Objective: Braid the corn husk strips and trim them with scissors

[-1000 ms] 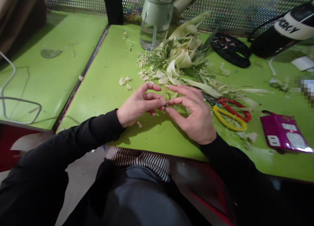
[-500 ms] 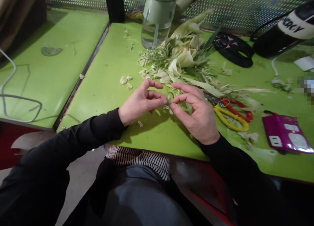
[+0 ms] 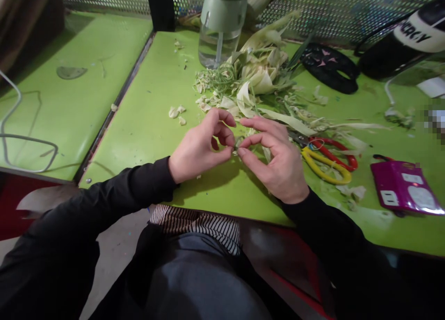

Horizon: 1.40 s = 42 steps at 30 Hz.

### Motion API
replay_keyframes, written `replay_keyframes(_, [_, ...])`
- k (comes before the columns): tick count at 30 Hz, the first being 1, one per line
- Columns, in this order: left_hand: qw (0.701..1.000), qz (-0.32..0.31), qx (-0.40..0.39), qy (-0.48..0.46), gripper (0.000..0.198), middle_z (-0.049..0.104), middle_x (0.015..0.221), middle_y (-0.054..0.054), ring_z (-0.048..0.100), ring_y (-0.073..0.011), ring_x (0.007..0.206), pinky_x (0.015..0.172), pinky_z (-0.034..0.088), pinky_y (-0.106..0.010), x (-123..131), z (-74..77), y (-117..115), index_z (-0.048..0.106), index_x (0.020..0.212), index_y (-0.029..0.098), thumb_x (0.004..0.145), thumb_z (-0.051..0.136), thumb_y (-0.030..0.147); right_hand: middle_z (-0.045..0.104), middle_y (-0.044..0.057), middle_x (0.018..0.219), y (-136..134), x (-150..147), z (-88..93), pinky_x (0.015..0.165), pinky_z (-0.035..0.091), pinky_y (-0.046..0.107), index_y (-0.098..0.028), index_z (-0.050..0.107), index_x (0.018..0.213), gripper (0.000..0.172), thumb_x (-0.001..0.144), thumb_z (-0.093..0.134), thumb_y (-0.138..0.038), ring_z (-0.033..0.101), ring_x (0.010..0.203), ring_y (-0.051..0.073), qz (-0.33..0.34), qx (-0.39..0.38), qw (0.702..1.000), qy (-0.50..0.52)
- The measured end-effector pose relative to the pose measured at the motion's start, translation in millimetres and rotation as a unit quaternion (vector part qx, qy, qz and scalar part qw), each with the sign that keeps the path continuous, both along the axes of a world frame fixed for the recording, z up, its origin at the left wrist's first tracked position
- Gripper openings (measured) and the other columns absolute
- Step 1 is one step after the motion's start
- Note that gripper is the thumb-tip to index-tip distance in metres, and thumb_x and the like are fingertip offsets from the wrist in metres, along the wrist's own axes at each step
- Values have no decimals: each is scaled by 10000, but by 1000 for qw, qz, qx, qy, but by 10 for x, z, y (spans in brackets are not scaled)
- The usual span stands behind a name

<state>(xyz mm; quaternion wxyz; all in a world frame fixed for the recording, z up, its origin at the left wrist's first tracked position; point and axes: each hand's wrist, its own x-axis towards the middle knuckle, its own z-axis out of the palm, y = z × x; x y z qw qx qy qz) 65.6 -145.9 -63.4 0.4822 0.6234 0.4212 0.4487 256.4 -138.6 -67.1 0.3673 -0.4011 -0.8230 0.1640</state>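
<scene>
Between my two hands is a small looped green strip [image 3: 238,141], thin and like plant fibre or husk. My left hand [image 3: 205,144] pinches its left side with thumb and finger, the other fingers curled. From the right, my right hand [image 3: 274,160] pinches it between thumb and index finger, its other fingers extended forward. Just beyond the fingertips lies a heap of pale corn husks [image 3: 260,77], with thin curled green strips [image 3: 222,77] along its left side. Scissors [image 3: 327,165] with red and yellow handles rest to the right of my right hand.
A water bottle [image 3: 220,28] stands behind the heap by the mesh screen [image 3: 333,19]. To the right are a black palette-shaped object [image 3: 328,67], a black bottle [image 3: 406,44] and a purple pouch [image 3: 405,185]. Small pale scraps [image 3: 177,111] and a cable [image 3: 52,148] lie leftward on the green table [image 3: 139,134].
My left hand has turned slightly and its fingers have curled more, closing in on the strip. My right hand has shifted a little left. The loop looks smaller and more hidden.
</scene>
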Motion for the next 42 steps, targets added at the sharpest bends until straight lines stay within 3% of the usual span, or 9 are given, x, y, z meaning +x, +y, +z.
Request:
replay_keyframes(5, [996,18,80,26,350,619,890,-9,633,-145,848,837,500,-294,-9,-21,-12,509,1022,179,729,668,71,689,62,1273,-19,-25,13,1111,425,598,-252,658,815,48,847,686,-231,553,1298,323,1,26,1000,-8])
replay_keyframes(16, [996,33,77,28,341,620,952,-26,653,-140,833,786,547,-265,3,-58,-20,548,1061,167,748,654,80,717,61,1218,13,-21,-23,1053,473,540,-254,680,917,41,887,652,-260,636,1185,277,-22,16,999,33])
replay_keyframes(27, [963,35,227,139,344,636,931,10,674,-84,764,692,572,-203,23,-233,32,489,1116,180,800,536,53,735,52,1185,57,-15,-81,1057,477,531,-267,731,904,42,871,705,-272,623,1205,271,-6,16,999,27])
replay_keyframes(34, [951,27,245,184,339,673,923,4,689,-92,805,718,573,-199,16,-185,16,545,1142,176,824,529,58,733,25,1183,44,-19,-60,1071,463,550,-262,704,851,54,846,694,-209,615,1225,279,-18,-8,999,29])
replay_keyframes(42, [972,11,203,122,74,692,844,-27,670,-95,764,755,586,-220,6,-169,60,603,906,142,840,569,143,729,46,1207,17,-14,0,1096,440,572,-247,660,823,51,844,686,-209,600,1257,286,-26,-19,999,36])
